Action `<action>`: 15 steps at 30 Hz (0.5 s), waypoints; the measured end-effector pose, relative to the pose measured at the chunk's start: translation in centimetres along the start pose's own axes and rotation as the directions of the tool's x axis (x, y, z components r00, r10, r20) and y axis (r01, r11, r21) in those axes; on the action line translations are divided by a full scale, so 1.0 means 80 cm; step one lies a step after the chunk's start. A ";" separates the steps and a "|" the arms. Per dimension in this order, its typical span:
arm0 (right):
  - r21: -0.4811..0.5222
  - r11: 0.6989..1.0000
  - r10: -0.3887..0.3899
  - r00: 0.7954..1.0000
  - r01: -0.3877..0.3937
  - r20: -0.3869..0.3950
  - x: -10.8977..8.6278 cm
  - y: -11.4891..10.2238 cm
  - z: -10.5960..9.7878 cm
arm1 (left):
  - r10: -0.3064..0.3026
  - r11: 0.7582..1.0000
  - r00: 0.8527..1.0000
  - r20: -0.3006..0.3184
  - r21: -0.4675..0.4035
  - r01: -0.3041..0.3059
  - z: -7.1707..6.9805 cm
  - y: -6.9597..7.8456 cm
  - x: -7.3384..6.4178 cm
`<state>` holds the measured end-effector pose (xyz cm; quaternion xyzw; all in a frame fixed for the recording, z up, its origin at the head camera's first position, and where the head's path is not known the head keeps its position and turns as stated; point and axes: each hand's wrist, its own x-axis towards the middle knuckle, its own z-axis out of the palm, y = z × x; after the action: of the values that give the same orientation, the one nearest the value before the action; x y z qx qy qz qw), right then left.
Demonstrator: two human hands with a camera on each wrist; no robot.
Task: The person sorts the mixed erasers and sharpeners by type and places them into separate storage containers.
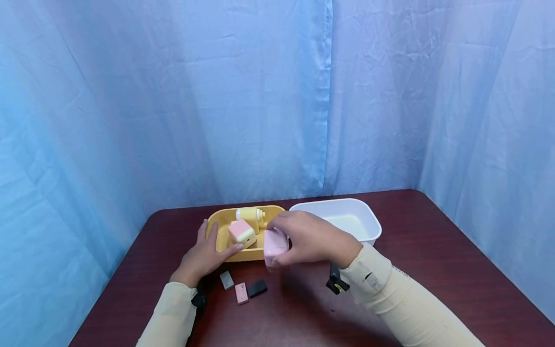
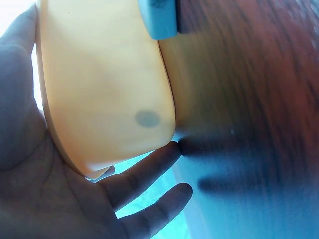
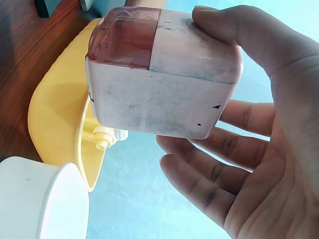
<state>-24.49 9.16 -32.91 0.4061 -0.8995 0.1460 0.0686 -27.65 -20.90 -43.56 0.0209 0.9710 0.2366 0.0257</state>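
My right hand [image 1: 310, 237] holds a pink pencil sharpener [image 1: 275, 245] over the front right of a yellow bin [image 1: 249, 255]. In the right wrist view the sharpener [image 3: 164, 99] has a clear pink window and dark smudges, with the thumb on top and fingers behind. My left hand [image 1: 204, 255] holds the bin's left end, thumb along the front rim, fingers at the left wall. Inside the bin lie a pink-and-cream sharpener [image 1: 243, 232] and a yellow sharpener with a white end [image 1: 249, 215]. From the left wrist, the bin's outer wall [image 2: 104, 74] fills much of the view.
A white bin [image 1: 374, 225] stands right of the yellow one, behind the right wrist. In front of the yellow bin lie a grey block [image 1: 227, 280], a pink block [image 1: 241, 293] and a black block [image 1: 257, 288]. Blue curtains [image 1: 243, 96] hang around the dark red table [image 1: 425, 241].
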 end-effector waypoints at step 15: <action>0.012 1.000 0.026 1.000 -0.026 -0.009 0.013 0.004 -0.005 | 0.005 1.000 1.000 -0.005 -0.018 -0.005 0.000 0.001 -0.003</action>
<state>-25.42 8.71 -32.37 0.3941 -0.9035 0.1540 0.0686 -27.42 -20.84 -43.48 0.0227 0.9689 0.2454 0.0227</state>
